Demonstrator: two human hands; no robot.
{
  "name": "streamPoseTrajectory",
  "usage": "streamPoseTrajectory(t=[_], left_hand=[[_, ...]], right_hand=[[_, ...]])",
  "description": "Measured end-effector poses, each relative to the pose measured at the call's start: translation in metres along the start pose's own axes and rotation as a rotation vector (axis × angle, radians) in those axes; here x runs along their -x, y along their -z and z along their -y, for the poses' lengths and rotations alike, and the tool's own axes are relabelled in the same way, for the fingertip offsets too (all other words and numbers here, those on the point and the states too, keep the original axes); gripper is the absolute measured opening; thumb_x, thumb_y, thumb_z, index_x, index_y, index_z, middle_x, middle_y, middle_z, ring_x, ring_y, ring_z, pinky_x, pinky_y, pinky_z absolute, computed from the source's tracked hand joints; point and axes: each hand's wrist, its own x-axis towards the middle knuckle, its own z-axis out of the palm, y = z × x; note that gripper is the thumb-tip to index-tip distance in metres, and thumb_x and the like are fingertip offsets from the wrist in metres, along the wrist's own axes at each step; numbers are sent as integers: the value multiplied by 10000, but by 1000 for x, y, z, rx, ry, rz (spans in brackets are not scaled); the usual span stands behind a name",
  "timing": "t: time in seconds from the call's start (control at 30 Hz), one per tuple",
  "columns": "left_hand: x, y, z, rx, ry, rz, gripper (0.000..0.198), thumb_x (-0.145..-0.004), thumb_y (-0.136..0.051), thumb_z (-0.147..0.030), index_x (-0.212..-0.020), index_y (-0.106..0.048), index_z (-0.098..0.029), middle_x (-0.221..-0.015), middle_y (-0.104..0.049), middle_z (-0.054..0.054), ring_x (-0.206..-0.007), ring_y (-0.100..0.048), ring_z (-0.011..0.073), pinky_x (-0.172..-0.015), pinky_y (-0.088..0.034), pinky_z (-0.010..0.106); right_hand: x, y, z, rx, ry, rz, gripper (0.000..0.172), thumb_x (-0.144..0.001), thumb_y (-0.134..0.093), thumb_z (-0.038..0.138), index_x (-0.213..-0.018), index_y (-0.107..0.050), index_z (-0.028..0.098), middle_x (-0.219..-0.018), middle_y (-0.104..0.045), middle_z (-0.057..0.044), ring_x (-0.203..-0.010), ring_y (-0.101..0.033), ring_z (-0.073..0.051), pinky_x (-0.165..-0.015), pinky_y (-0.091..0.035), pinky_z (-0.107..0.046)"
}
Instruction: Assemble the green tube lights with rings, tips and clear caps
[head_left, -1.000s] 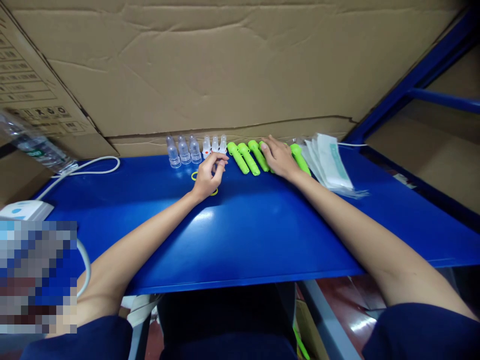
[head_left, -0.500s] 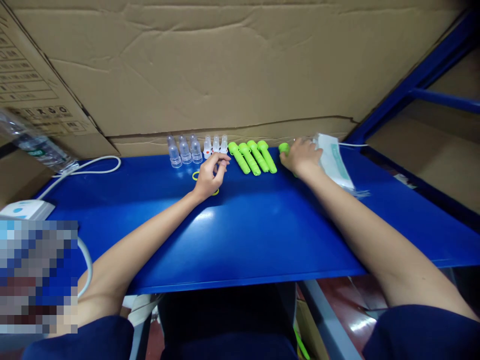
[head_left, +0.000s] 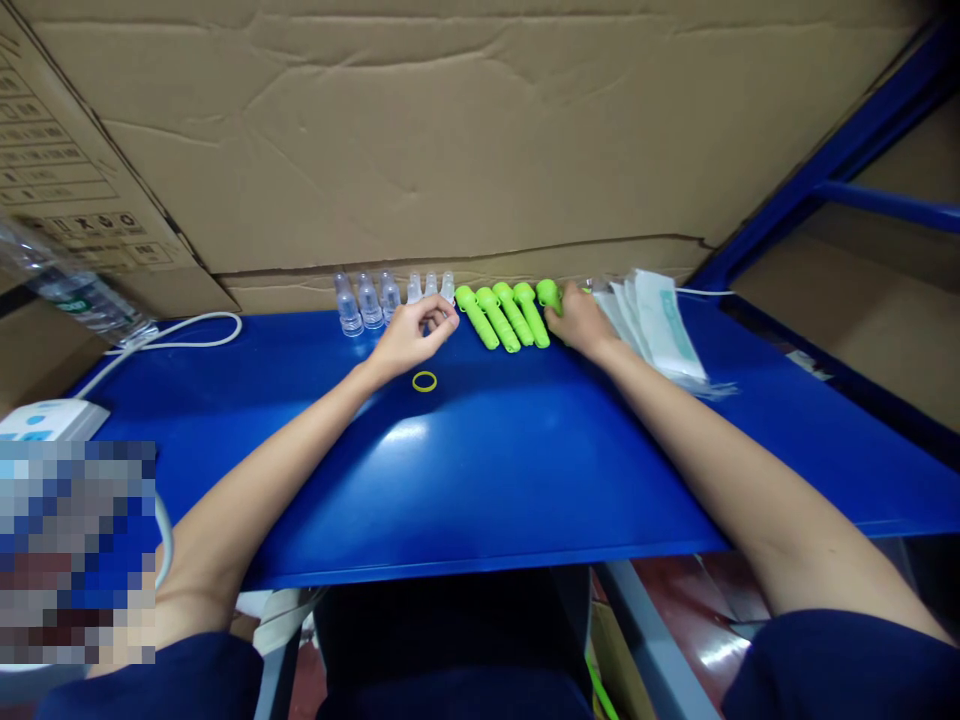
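My right hand [head_left: 585, 322] is closed around a bright green flashlight-shaped piece [head_left: 549, 292], whose round head sticks out to the left of the fingers. Just left of it, several like green pieces [head_left: 504, 318] lie side by side, slanted, heads toward the cardboard. My left hand [head_left: 412, 338] has its fingers curled in toward the thumb, with nothing visible in them. Its fingertips are close to the leftmost green piece. Behind that hand stand small clear caps with white bases [head_left: 431, 287], partly covered. A yellow ring [head_left: 424, 381] lies on the table below it.
Clear plastic cups [head_left: 367, 302] stand in rows left of the white-based caps. White packets in clear wrap [head_left: 664, 325] lie at right. A white power strip [head_left: 56, 418], its cable, and a plastic bottle [head_left: 82, 295] are at left. Cardboard [head_left: 450, 140] walls the back of the blue table [head_left: 480, 470].
My right hand has moved left with the green piece, closer to the row, uncovering more packets. My left hand has shifted slightly left; one yellow ring is no longer visible, the other is fully exposed.
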Motion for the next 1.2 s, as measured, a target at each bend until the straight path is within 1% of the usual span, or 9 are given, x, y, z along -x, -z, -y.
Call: streamPoseTrajectory(t=[0.07,0.2,0.33,0.5,0.57,0.7,0.9,0.97,1.2], left_hand=[[-8,18,-6,-28,16,101,224,-886,-652,-377,-827,-633,-162,-667,-631,6,-591,-555,104,-576,-430,235],[-14,43,-15,-83,114,463,289,-807,-737,-432,-731,-655,-165,-586,-614,-4,-524,-531,103,-520,-394,231],[-9,42,-14,-222,243,702,305,-704,-808,-455,-645,-669,-190,-587,-665,-4,-496,-556,116,-486,-354,231],[-2,32,-10,-344,362,811,117,-673,-798,-305,-670,-729,-211,-685,-756,-4,-555,-640,135,-504,-401,215],[-1,36,-6,-308,328,824,35,-711,-752,-250,-716,-761,-216,-727,-777,-6,-580,-664,131,-517,-423,200],[-5,53,10,-226,302,754,94,-731,-754,-295,-742,-764,-202,-751,-781,19,-621,-684,147,-558,-470,208],[-12,64,36,-23,152,265,370,-768,-759,-527,-815,-714,-163,-815,-737,67,-719,-657,153,-694,-526,275],[-12,61,39,17,165,182,416,-767,-758,-558,-822,-688,-152,-835,-719,69,-744,-648,148,-727,-529,283],[-9,47,33,124,167,278,414,-797,-750,-540,-868,-647,-145,-872,-683,69,-778,-632,150,-735,-512,282]], right_hand=[[-1,1,0,-44,-10,-62,543,-973,-398,418,-1359,-479,44,-1137,-665,-264,-1038,-662,-398,-853,-526,-514],[0,8,9,-61,-13,-144,599,-1030,-265,425,-1490,-312,44,-1168,-649,-247,-1064,-660,-356,-892,-507,-476],[7,17,27,-142,-16,-196,619,-1013,-307,391,-1522,-251,42,-1176,-643,-234,-1037,-664,-330,-895,-509,-454],[17,21,47,-197,69,-217,654,-1015,-295,433,-1565,-202,91,-1237,-620,-223,-1069,-649,-331,-908,-514,-481],[21,19,55,-264,132,-172,683,-1004,-345,480,-1569,-214,120,-1234,-628,-199,-1016,-665,-311,-899,-529,-460],[34,12,73,-432,285,-49,704,-913,-514,520,-1506,-351,177,-1197,-644,-138,-943,-666,-281,-903,-542,-435],[63,7,103,-675,436,181,634,-861,-563,423,-1422,-457,148,-1000,-653,-91,-805,-647,-227,-819,-563,-385],[69,6,108,-720,486,225,606,-869,-561,418,-1411,-471,163,-931,-649,-66,-773,-635,-220,-795,-559,-386],[76,3,112,-799,537,188,594,-879,-585,389,-1397,-482,117,-897,-634,-61,-777,-635,-205,-788,-559,-366]])
